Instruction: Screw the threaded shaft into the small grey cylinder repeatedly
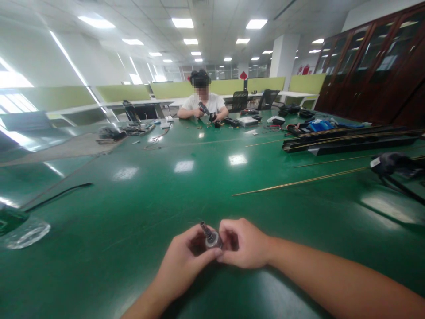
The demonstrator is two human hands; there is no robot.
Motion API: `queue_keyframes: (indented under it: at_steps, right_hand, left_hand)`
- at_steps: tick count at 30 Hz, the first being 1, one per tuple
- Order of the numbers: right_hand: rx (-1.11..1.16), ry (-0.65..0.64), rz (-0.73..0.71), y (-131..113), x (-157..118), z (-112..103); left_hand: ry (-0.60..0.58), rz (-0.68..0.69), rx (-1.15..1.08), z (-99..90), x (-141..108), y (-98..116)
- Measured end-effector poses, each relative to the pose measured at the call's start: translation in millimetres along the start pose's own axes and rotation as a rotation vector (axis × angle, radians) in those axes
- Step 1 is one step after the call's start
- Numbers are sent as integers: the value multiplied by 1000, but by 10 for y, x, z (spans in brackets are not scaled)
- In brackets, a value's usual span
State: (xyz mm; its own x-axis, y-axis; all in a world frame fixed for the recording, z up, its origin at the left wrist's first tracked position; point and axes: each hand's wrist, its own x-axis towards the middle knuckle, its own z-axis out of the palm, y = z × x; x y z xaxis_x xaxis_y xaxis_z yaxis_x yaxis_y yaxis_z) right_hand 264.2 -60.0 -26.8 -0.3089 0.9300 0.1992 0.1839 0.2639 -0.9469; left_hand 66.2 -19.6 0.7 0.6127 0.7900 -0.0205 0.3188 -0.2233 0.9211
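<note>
Just above the near part of the green table, a small grey metal part point(212, 239) is held between my two hands. It has a round, cylindrical body and a narrow, stepped shaft that points up and slightly left. My left hand point(186, 257) wraps round it from the left, thumb across the near side. From the right, my right hand point(244, 244) is closed with curled fingers, its thumb and fingertips pinching at the part's side. The fingers partly hide the lower end of the part.
Thin brass-coloured rods point(299, 182) lie across the right of the green table point(149, 204). Black rails point(345, 139) and a black tool point(396, 164) are further right. A clear plastic bottle point(26, 232) lies at left. Across the table, a person point(214, 104) holds a power drill point(203, 108).
</note>
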Motion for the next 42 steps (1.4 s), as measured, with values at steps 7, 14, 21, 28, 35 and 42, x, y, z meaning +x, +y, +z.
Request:
queue_keyframes:
  at_steps: [7,14,21,28,35,42]
  right_hand:
    - [-37,-30,-19,23,-5,18]
    - [-66,-11,-16,18,-8,28]
    - [-93,189,-2,54,30,52]
    - [-124,227,-24,18,18,13]
    - [-157,215,-24,7,11,21]
    - [-178,215,-29,15,7,17]
  left_hand:
    - [123,76,165,-46,-21,-10]
    - [234,206,276,-80,-24,-85]
    - [206,323,385,-110,-11,-54]
    - [266,379,430,-110,9,-90]
    - [216,394,418,-113,-3,-116]
    - [202,376,430,-110,4,-78]
